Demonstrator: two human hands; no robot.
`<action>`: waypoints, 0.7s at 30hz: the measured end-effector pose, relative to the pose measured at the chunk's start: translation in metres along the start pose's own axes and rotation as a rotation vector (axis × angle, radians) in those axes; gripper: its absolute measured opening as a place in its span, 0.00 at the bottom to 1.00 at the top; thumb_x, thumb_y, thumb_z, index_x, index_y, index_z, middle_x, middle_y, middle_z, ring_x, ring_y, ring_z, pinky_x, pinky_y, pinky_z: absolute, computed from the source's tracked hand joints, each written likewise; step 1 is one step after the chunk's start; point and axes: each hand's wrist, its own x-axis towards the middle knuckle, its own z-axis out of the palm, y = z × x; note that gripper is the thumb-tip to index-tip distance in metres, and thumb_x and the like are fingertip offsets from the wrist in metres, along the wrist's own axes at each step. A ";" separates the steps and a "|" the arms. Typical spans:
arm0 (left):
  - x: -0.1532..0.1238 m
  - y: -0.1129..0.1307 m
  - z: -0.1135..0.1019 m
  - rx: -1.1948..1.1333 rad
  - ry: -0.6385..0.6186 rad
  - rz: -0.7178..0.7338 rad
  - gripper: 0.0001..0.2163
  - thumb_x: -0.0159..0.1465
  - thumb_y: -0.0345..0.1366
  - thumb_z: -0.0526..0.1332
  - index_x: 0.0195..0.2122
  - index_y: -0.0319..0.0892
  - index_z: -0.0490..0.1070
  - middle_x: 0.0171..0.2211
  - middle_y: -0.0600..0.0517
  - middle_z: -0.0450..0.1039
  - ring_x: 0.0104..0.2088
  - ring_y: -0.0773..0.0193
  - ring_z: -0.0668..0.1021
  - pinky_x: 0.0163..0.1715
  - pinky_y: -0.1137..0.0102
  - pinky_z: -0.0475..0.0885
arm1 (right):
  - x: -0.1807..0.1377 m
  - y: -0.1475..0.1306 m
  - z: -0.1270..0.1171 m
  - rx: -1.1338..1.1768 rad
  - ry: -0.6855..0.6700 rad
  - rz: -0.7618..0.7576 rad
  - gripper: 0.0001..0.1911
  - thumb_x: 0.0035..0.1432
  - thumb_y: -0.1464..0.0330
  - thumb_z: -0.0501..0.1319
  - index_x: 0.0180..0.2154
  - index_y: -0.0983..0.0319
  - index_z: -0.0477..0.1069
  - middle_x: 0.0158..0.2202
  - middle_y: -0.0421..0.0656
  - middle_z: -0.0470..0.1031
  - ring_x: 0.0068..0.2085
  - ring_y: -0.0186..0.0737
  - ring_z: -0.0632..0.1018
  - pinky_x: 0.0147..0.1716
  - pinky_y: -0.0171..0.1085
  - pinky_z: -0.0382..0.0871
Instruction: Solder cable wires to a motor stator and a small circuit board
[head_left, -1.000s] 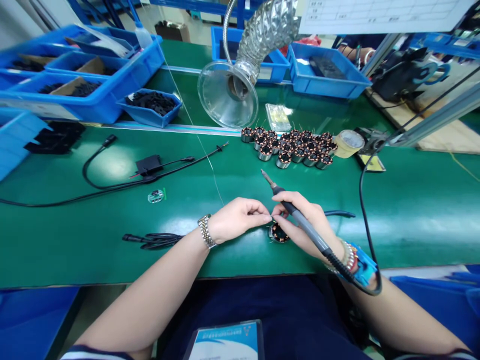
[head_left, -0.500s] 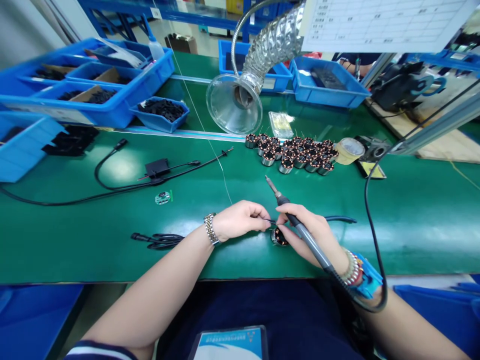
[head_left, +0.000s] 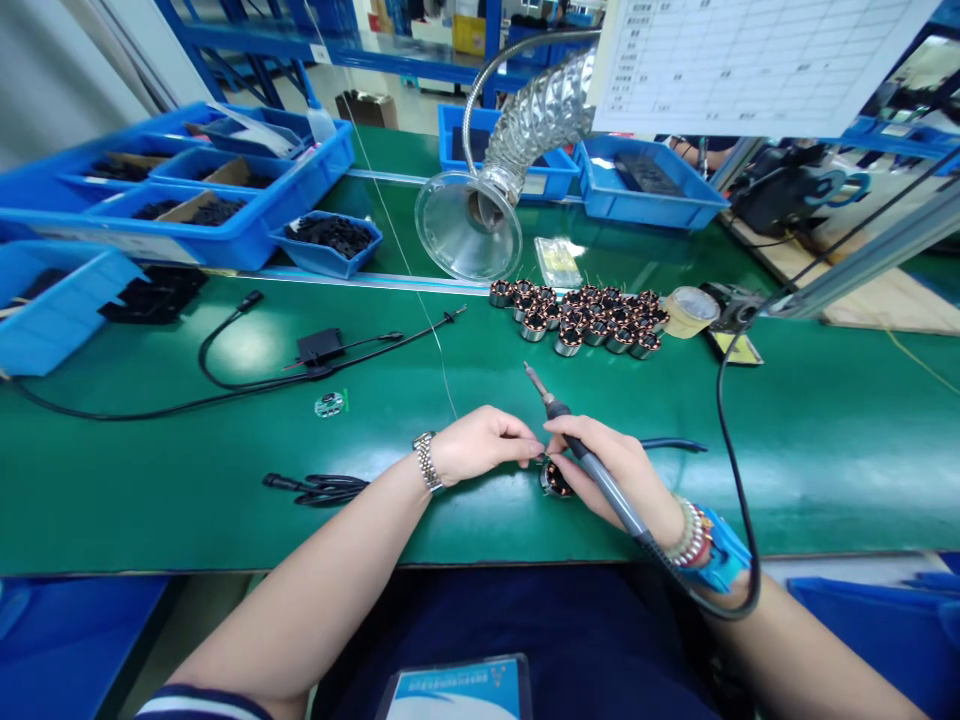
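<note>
My left hand [head_left: 486, 442] is closed in a pinch, with thumb and forefinger on a thin wire whose details are mostly hidden. My right hand [head_left: 619, 465] is wrapped round a soldering iron [head_left: 600, 472], its tip pointing up and away to the left. The thumb and a finger of that hand meet close to the left fingertips, by the same wire. Just below both sets of fingertips a copper-wound motor stator [head_left: 555, 480] sits on the green bench, partly covered by the right hand. A dark cable [head_left: 675, 443] sticks out beyond my right hand.
Several stators [head_left: 581, 315] stand grouped at the back, near a tape roll [head_left: 690, 308] and a soldering-iron stand [head_left: 735, 312]. A fume-extractor hood [head_left: 469, 225] hangs above. At left lie a coiled cable [head_left: 326, 489], a round circuit board [head_left: 330, 404] and blue parts bins [head_left: 247, 225].
The view has tilted up slightly. My fingertips have drawn closer together at the wire above the stator. The soldering iron stays in my right hand.
</note>
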 end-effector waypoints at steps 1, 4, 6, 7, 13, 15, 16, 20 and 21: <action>0.000 0.000 0.000 0.003 -0.003 -0.003 0.16 0.53 0.48 0.61 0.22 0.37 0.70 0.16 0.58 0.62 0.17 0.74 0.58 0.17 0.76 0.53 | 0.000 0.000 0.000 -0.002 0.002 0.003 0.16 0.56 0.75 0.54 0.46 0.59 0.61 0.33 0.40 0.70 0.33 0.33 0.73 0.35 0.33 0.68; 0.001 -0.002 0.001 0.001 -0.008 -0.021 0.17 0.53 0.49 0.61 0.22 0.38 0.69 0.17 0.57 0.63 0.17 0.74 0.58 0.17 0.76 0.53 | 0.000 0.000 0.001 -0.022 0.006 -0.003 0.15 0.56 0.75 0.53 0.46 0.59 0.61 0.33 0.41 0.70 0.32 0.34 0.73 0.33 0.33 0.69; 0.002 -0.004 0.002 -0.015 -0.007 -0.037 0.16 0.53 0.48 0.61 0.23 0.38 0.69 0.18 0.57 0.64 0.17 0.75 0.59 0.16 0.77 0.53 | -0.001 -0.001 0.002 -0.043 0.012 -0.023 0.15 0.57 0.75 0.52 0.47 0.58 0.62 0.33 0.42 0.70 0.32 0.35 0.72 0.33 0.34 0.69; 0.003 -0.004 0.003 -0.031 -0.010 -0.044 0.15 0.53 0.47 0.61 0.23 0.38 0.69 0.19 0.57 0.64 0.17 0.75 0.59 0.16 0.77 0.53 | -0.001 -0.001 0.003 -0.055 0.022 -0.037 0.16 0.57 0.75 0.52 0.47 0.58 0.61 0.32 0.42 0.69 0.32 0.35 0.72 0.33 0.35 0.69; 0.006 -0.010 0.006 -0.266 -0.033 -0.086 0.09 0.51 0.39 0.60 0.24 0.37 0.68 0.20 0.56 0.65 0.15 0.76 0.60 0.15 0.78 0.53 | -0.006 -0.002 0.014 -0.073 0.171 -0.072 0.17 0.55 0.77 0.52 0.47 0.59 0.61 0.32 0.42 0.69 0.32 0.36 0.71 0.33 0.37 0.69; 0.008 -0.011 0.007 -0.325 -0.031 -0.104 0.09 0.50 0.38 0.61 0.24 0.36 0.67 0.19 0.56 0.64 0.15 0.77 0.60 0.14 0.78 0.52 | -0.008 -0.001 0.018 -0.073 0.215 -0.035 0.16 0.55 0.77 0.53 0.46 0.59 0.61 0.32 0.42 0.70 0.32 0.36 0.72 0.34 0.37 0.68; 0.008 -0.011 0.007 -0.336 -0.030 -0.110 0.09 0.50 0.38 0.61 0.23 0.36 0.67 0.19 0.56 0.64 0.14 0.77 0.59 0.13 0.78 0.52 | -0.009 -0.001 0.019 -0.072 0.235 -0.008 0.16 0.55 0.77 0.54 0.45 0.59 0.61 0.32 0.41 0.70 0.32 0.36 0.72 0.34 0.37 0.68; 0.009 -0.011 0.007 -0.270 -0.002 -0.106 0.08 0.51 0.37 0.60 0.24 0.36 0.67 0.19 0.57 0.64 0.14 0.77 0.58 0.13 0.78 0.50 | -0.012 -0.004 0.018 -0.047 0.297 0.048 0.17 0.54 0.77 0.56 0.45 0.58 0.61 0.33 0.41 0.71 0.33 0.36 0.73 0.36 0.37 0.68; 0.009 -0.011 0.006 -0.240 0.011 -0.104 0.08 0.52 0.38 0.59 0.24 0.36 0.68 0.19 0.57 0.63 0.14 0.77 0.57 0.13 0.77 0.49 | -0.013 -0.005 0.017 -0.032 0.295 0.044 0.18 0.53 0.77 0.57 0.45 0.58 0.61 0.33 0.41 0.71 0.34 0.36 0.72 0.37 0.38 0.68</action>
